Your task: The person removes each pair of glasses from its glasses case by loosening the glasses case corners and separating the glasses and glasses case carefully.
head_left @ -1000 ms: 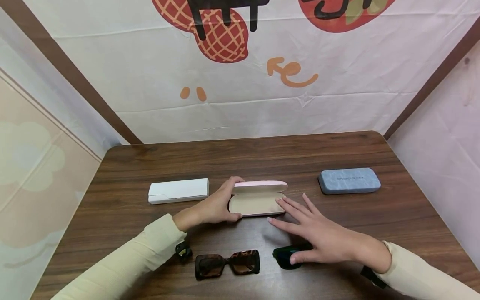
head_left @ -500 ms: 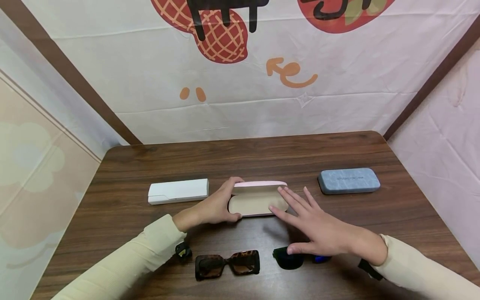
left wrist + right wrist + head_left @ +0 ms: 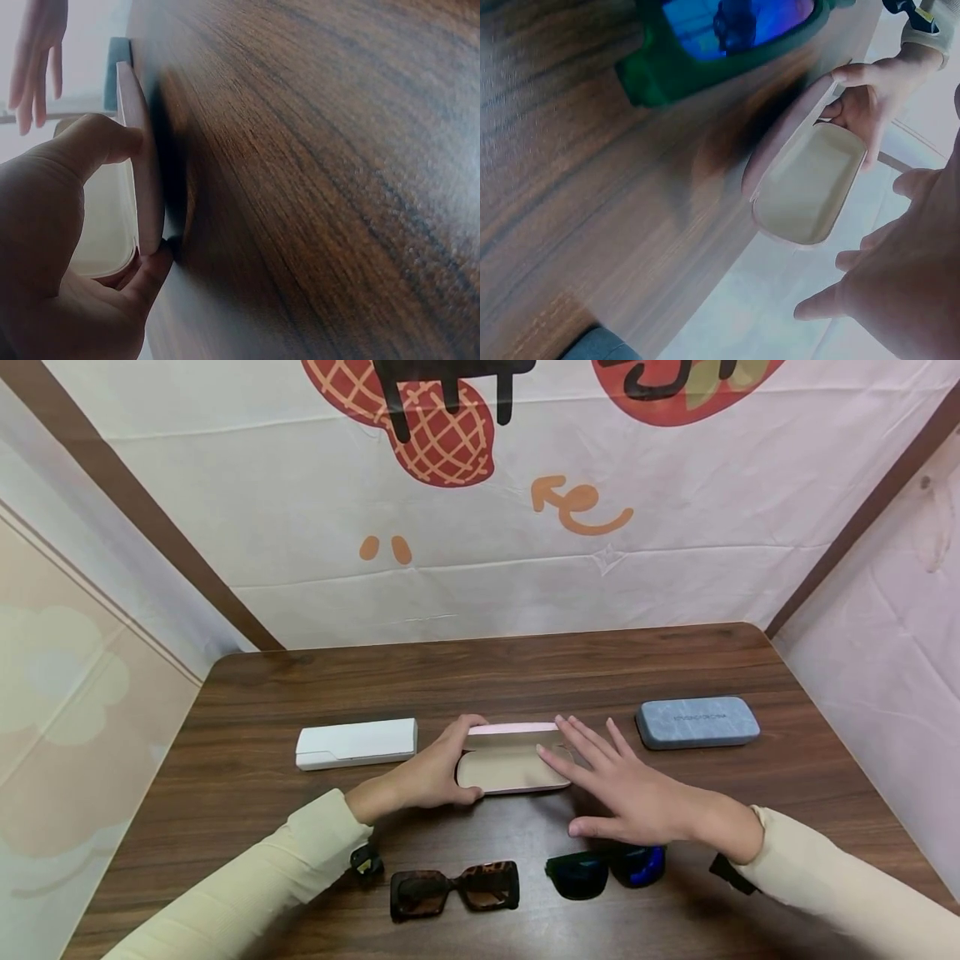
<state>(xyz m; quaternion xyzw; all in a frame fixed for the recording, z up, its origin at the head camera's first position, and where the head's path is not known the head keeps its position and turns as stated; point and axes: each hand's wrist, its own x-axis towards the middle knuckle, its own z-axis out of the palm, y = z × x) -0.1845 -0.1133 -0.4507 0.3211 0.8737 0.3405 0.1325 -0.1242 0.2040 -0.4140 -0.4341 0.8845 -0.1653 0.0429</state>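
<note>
A pink glasses case (image 3: 510, 772) with a cream lining stands open in the middle of the table, its lid raised at the back. My left hand (image 3: 435, 767) grips the case's left end, thumb at the front edge and fingers at the back. In the left wrist view, the left hand (image 3: 75, 195) holds both the base and the lid (image 3: 142, 165). My right hand (image 3: 630, 789) is spread with straight fingers over the case's right end. The right wrist view has the right hand (image 3: 900, 255) apart from the case (image 3: 806, 187).
Tortoiseshell sunglasses (image 3: 454, 890) lie at the front. Green-framed sunglasses with blue lenses (image 3: 606, 870) lie to their right, in front of my right hand. A white case (image 3: 357, 744) sits at left, a blue case (image 3: 699, 723) at right. A curtain hangs behind the wooden table (image 3: 480, 677).
My right hand has moved away from me, off the green sunglasses, which show more fully now. Its fingertips have shifted toward the case lid's edge. The left hand keeps its hold.
</note>
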